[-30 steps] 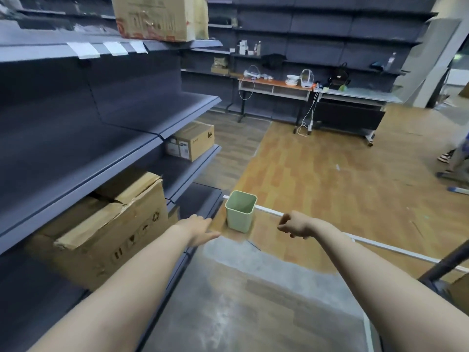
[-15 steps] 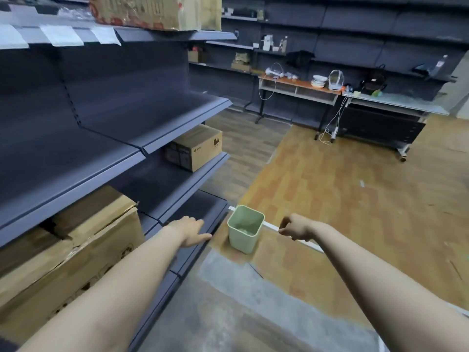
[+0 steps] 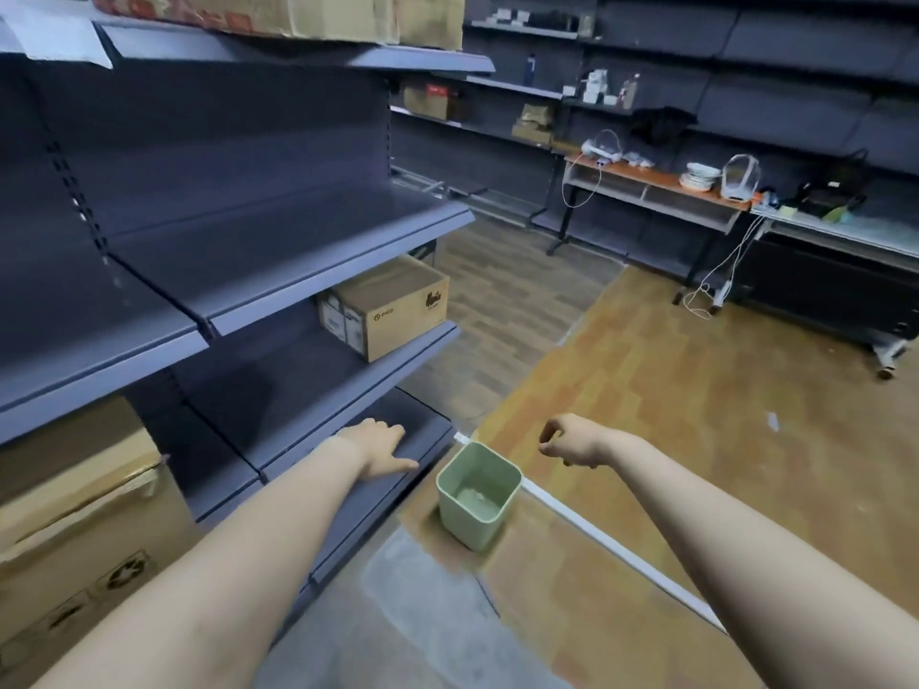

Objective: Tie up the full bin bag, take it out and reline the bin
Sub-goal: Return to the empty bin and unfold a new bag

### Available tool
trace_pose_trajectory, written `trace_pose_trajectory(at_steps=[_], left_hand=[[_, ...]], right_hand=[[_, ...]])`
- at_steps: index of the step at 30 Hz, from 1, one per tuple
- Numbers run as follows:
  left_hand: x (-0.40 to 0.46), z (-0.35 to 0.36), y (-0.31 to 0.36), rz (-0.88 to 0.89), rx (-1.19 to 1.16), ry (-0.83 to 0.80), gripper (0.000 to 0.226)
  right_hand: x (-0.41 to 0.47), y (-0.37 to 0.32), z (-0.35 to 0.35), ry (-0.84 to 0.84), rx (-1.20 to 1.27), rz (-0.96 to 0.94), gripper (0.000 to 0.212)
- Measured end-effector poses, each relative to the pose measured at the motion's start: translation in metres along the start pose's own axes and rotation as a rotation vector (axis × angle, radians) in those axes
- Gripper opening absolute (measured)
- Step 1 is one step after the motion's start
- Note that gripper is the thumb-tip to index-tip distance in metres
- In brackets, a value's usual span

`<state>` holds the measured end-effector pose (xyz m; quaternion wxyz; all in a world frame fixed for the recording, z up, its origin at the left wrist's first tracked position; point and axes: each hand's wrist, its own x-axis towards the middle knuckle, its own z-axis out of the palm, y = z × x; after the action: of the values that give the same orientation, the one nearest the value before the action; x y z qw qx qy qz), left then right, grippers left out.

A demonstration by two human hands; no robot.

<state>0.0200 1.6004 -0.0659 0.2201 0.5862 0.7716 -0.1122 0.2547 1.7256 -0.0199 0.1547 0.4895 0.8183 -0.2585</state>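
A small pale green square bin [image 3: 468,533] stands upright on the floor at the end of the shelving. Its inside shows bare green walls and a pale patch at the bottom. My left hand [image 3: 380,452] reaches forward over the lowest shelf, left of the bin, with relaxed fingers that hold nothing. My right hand [image 3: 572,442] hovers above and to the right of the bin, its fingers curled and holding nothing. Neither hand touches the bin.
Dark grey shelving [image 3: 298,251] runs along the left with cardboard boxes [image 3: 393,310] on it. A white strip [image 3: 621,549] crosses the wooden floor beside the bin. Tables [image 3: 656,191] with dishes and cables stand at the back wall.
The view has come closer to the bin, which now lies lower and nearer between my hands. My right hand's fist has loosened a little.
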Motion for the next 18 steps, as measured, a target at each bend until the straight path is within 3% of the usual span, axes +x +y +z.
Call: trace_pose_trajectory(at_steps=[5, 9, 16, 18], left_hand=[[0.044, -0.009, 0.023, -0.057, -0.194, -0.013, 0.078], [0.074, -0.003, 0.003, -0.176, -0.266, -0.062, 0.081], [0.153, 0.011, -0.054, -0.317, -0.365, -0.098, 0.075], [0.170, 0.025, -0.065, -0.342, -0.369, -0.111, 0.076]], right_hand=[[0.072, 0.026, -0.041, -0.070, -0.039, -0.015, 0.031], [0.141, 0.023, -0.057, -0.136, -0.044, -0.030, 0.026], [0.267, -0.009, -0.035, -0.194, -0.096, -0.175, 0.031], [0.293, -0.015, -0.019, -0.262, -0.099, -0.200, 0.022]])
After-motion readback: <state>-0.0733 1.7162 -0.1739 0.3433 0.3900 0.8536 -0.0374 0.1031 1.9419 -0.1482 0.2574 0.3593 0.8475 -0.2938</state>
